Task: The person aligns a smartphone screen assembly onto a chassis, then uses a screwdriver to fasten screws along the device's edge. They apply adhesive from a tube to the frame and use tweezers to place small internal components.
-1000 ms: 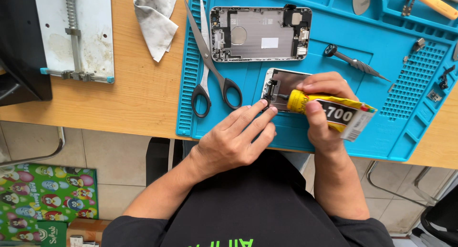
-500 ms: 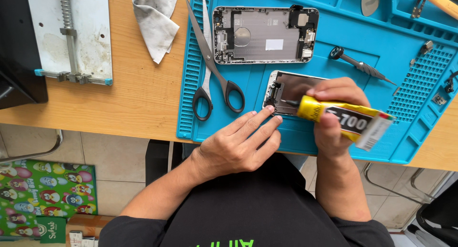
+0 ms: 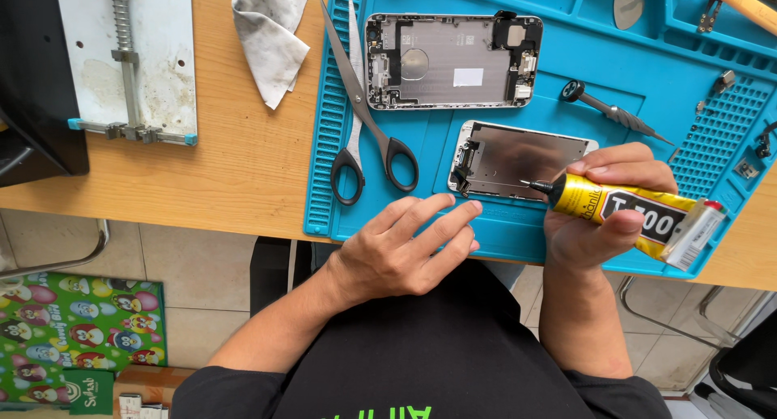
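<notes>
Holding a yellow glue tube (image 3: 627,212) in the right hand (image 3: 603,216), fingers wrapped shut around its body and thumb pressed on its side, the person points the black nozzle at the lower edge of a phone screen panel (image 3: 518,160) lying back-side up just ahead of that hand. Nozzle tip sits at or just over the panel's near rim; contact cannot be confirmed, and no bead of glue can be made out along the frame, so how much edge is already coated cannot be told. The left hand (image 3: 409,249) lies flat and open on the blue work mat (image 3: 566,249), palm down, fingers spread and stretched toward the panel's near left corner, gripping nothing; fingertips close to the panel but apparently not on it. Judgement: gluing is at an early or middle stage, panel not yet joined to its housing. That housing, an opened phone body (image 3: 453,61), lies separately beyond the panel, farther from both hands. Scissors (image 3: 364,119) lie ahead of the left hand, blades pointing away. A small screwdriver (image 3: 615,111) rests beyond the right hand. Off the mat, to the far left on the wooden table (image 3: 243,160), a crumpled cloth (image 3: 271,34) and a metal clamp plate (image 3: 129,59).
</notes>
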